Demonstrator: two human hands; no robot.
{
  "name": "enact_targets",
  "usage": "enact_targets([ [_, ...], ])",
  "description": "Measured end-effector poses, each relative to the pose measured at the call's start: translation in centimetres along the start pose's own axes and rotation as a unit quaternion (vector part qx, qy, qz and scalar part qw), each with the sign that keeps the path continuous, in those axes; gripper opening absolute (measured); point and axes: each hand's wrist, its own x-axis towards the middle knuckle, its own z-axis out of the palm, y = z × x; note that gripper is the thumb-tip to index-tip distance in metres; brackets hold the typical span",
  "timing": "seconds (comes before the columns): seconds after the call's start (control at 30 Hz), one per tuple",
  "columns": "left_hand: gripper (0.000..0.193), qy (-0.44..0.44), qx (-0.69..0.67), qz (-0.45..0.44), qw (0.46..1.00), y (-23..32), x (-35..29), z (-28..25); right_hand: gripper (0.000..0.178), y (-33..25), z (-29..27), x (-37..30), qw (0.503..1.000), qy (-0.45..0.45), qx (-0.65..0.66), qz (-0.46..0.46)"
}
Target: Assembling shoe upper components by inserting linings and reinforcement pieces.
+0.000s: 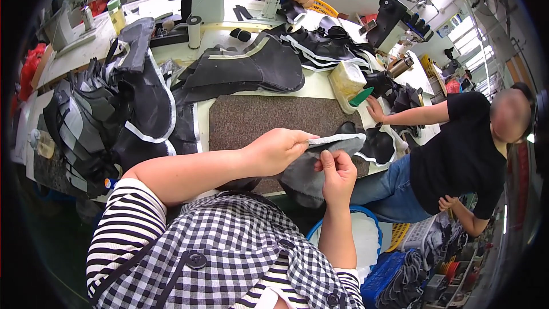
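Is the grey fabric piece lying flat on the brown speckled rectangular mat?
No: the left hand and right hand grip the grey fabric piece, its lower part hanging.

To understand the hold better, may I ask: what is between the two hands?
Part of the grey piece lies between the left hand and the right hand, as the head view shows.

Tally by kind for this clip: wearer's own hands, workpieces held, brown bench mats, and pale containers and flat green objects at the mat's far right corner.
Hands (left hand, right hand): 2
Grey workpiece: 1
Brown mat: 1
Pale container: 1
Green object: 1
Total: 6
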Motion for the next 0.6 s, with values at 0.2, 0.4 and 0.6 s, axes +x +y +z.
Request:
enact_targets([
  [0.2, 0.029, 0.003, -0.020, 0.043, 0.999, 0.3, 0.3, 0.1, 0.022, 1.0, 0.0, 1.2, 1.000, -0.007, -0.005, -0.010],
  [0.4, 0.019, 0.056, 0.023, 0.085, 0.995, -0.3, -0.2, -0.2, 0.015, 0.7, 1.0, 1.6, 0.993, -0.007, -0.102, -0.053],
  [0.6, 0.018, 0.077, 0.183, 0.216, 0.956, -1.8, -0.3, 0.4, 0.057, -7.6, 0.7, 1.0, 0.747, -0.066, -0.571, -0.334],
])
